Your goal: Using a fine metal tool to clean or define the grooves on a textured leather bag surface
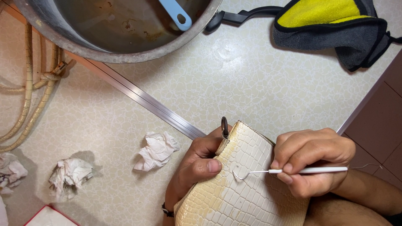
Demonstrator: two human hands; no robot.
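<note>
A cream bag (245, 190) with a scaly embossed surface lies low in the middle of the head view. My left hand (197, 167) grips its left edge, thumb pressed on the face, beside a dark metal ring (225, 127) at the top corner. My right hand (312, 161) pinches a thin white-handled pick (310, 170). Its hooked wire tip (239, 175) rests on the bag's surface, just right of my left thumb.
A large metal pot (83, 44) with a light blue utensil handle (176, 13) stands at the top. A yellow and grey cloth (335, 25) lies top right. Crumpled tissues (157, 150) (69, 175) lie on the left. Coiled hose (29, 104) runs along the far left.
</note>
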